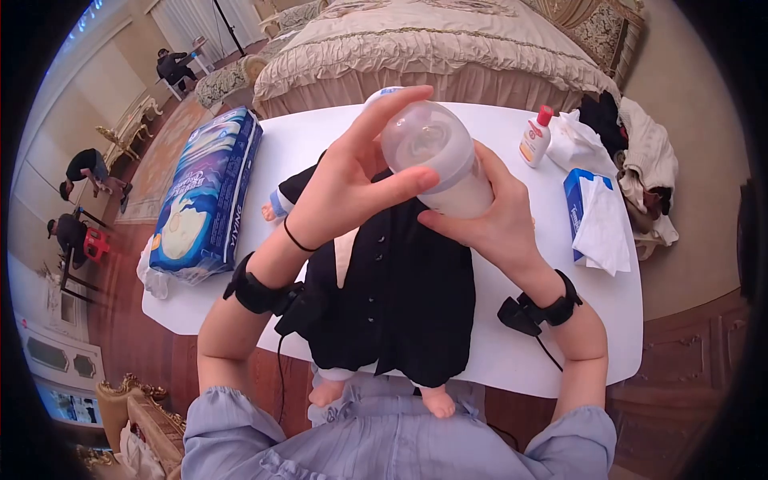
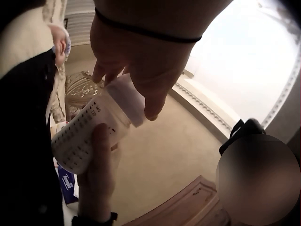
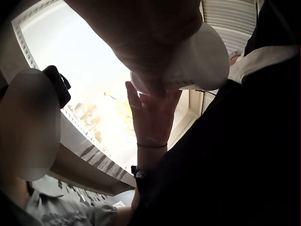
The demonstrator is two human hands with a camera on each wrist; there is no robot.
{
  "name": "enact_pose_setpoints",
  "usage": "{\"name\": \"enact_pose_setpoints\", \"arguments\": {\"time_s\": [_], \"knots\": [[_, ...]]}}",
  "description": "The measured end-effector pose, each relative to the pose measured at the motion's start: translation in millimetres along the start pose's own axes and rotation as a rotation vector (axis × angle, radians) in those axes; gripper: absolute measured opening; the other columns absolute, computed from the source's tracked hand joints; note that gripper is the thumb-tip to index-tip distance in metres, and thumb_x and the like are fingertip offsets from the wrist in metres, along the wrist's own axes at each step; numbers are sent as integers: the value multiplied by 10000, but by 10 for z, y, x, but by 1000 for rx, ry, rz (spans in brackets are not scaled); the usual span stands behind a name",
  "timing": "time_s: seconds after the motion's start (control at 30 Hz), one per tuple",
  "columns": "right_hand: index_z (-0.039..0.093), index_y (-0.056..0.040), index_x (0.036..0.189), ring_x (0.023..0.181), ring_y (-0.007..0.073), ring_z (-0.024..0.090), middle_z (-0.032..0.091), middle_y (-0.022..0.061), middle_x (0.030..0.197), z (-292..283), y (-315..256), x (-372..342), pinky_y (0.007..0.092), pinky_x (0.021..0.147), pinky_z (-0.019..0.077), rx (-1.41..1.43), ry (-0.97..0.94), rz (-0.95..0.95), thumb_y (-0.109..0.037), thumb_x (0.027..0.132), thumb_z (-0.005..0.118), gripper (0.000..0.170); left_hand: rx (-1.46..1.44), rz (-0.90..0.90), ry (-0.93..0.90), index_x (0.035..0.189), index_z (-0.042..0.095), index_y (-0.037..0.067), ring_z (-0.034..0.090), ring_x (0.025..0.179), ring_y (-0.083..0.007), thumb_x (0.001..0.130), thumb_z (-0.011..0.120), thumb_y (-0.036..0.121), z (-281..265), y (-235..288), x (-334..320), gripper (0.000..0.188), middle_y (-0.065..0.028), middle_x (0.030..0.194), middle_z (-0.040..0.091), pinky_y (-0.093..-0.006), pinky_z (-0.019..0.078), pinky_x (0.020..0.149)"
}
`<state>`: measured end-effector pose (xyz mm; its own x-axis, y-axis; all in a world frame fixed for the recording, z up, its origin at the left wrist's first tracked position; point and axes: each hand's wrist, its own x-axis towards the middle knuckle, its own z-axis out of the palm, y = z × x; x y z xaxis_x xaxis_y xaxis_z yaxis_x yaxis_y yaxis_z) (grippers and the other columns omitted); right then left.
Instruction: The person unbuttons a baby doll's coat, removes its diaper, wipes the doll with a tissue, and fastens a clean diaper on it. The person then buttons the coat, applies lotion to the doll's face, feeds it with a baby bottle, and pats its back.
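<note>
A clear baby bottle (image 1: 464, 188) with a domed transparent cap (image 1: 428, 142) is held above a doll in black clothes (image 1: 392, 280). The left hand (image 1: 352, 180) grips the cap end, thumb on one side and fingers on the other. Around the bottle's body the right hand (image 1: 500, 216) is wrapped. In the left wrist view the bottle (image 2: 84, 134) lies tilted, measuring marks showing, with the left hand (image 2: 136, 66) at its collar and the right hand (image 2: 99, 174) on its body. The right wrist view shows the bottle (image 3: 202, 59) partly behind the right hand (image 3: 150, 47).
On the white table (image 1: 512, 336) lie a blue diaper pack (image 1: 204, 192) at left, and a red-capped bottle (image 1: 534, 138), white cloth (image 1: 574, 140) and tissue pack (image 1: 600, 224) at right. Clothes (image 1: 648, 160) hang beyond the right edge. A bed (image 1: 432, 48) stands behind.
</note>
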<state>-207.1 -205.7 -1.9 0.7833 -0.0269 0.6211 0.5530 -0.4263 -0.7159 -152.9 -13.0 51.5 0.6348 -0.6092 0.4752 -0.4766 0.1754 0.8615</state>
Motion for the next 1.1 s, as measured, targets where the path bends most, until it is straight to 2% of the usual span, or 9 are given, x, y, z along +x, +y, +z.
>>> {"name": "enact_pose_setpoints", "arguments": {"time_s": [0.17, 0.23, 0.37, 0.53, 0.6, 0.7, 0.87, 0.93, 1.1], "knots": [[540, -8, 1263, 1000, 293, 679, 669, 184, 1097, -19, 37, -13, 370, 860, 533, 38, -18, -50, -276, 625, 892, 777, -77, 64, 2, 1500, 281, 74, 485, 1262, -206, 815, 790, 141, 148, -129, -36, 856, -96, 1374, 448, -388, 395, 1077], [472, -4, 1328, 992, 319, 679, 657, 187, 1124, 43, 80, -21, 372, 852, 539, 88, 39, -95, -271, 639, 887, 847, -311, 194, 104, 1487, 279, 67, 452, 1293, -206, 776, 828, 158, 320, -261, -72, 903, -95, 1400, 412, -390, 385, 1086], [370, -11, 1407, 1120, 348, 616, 585, 211, 1254, 38, -62, -62, 397, 943, 496, -111, 10, -92, -278, 656, 878, 945, -86, -84, 113, 1382, 368, 7, 495, 1251, -211, 721, 854, 124, 412, -225, -177, 828, -97, 1315, 506, -373, 398, 1072], [252, 14, 1473, 1339, 370, 411, 409, 245, 1425, -51, -133, -33, 427, 1112, 323, -284, -78, -195, -311, 684, 861, 1048, 6, 24, 346, 1281, 462, -6, 620, 1097, -203, 735, 841, 99, -47, -150, -110, 672, -113, 1187, 620, -346, 508, 952], [245, 37, 1476, 1325, 348, 435, 425, 245, 1417, -203, 19, 60, 415, 1108, 323, -254, -50, -144, -306, 707, 849, 1036, 126, 52, 456, 1249, 475, -14, 634, 1075, -208, 744, 836, 90, -599, -197, -20, 629, -123, 1175, 628, -342, 529, 927], [421, 3, 1402, 1257, 273, 506, 570, 180, 1298, -370, 79, 115, 366, 1086, 337, -109, 35, 49, -220, 802, 775, 731, 438, 63, 616, 1223, 487, -19, 645, 1059, -229, 732, 852, 134, -1404, -497, -42, 631, -129, 1167, 632, -352, 537, 900], [525, -2, 1314, 1130, 210, 587, 640, 137, 1194, -430, 200, -194, 314, 933, 447, -176, -76, 168, -152, 834, 731, 543, 747, -123, 761, 1204, 499, -24, 655, 1043, -246, 687, 877, 275, -2396, -1265, -175, 707, -146, 1158, 641, -361, 529, 879], [553, 3, 1269, 986, 165, 620, 648, 134, 1171, -471, 260, -315, 267, 738, 482, -251, -105, 244, -104, 837, 716, 474, 802, -206, 800, 1194, 504, -25, 654, 1046, -249, 669, 882, 325, -2565, -1489, -234, 736, -152, 1152, 645, -362, 522, 883], [616, -10, 1160, 909, 174, 634, 674, 103, 1103, -476, 373, -471, 275, 750, 482, -301, -80, 282, -94, 840, 704, 342, 791, -290, 872, 1180, 514, -21, 643, 1070, -257, 647, 885, 379, -2734, -1810, -269, 763, -151, 1151, 649, -355, 503, 918]]}}
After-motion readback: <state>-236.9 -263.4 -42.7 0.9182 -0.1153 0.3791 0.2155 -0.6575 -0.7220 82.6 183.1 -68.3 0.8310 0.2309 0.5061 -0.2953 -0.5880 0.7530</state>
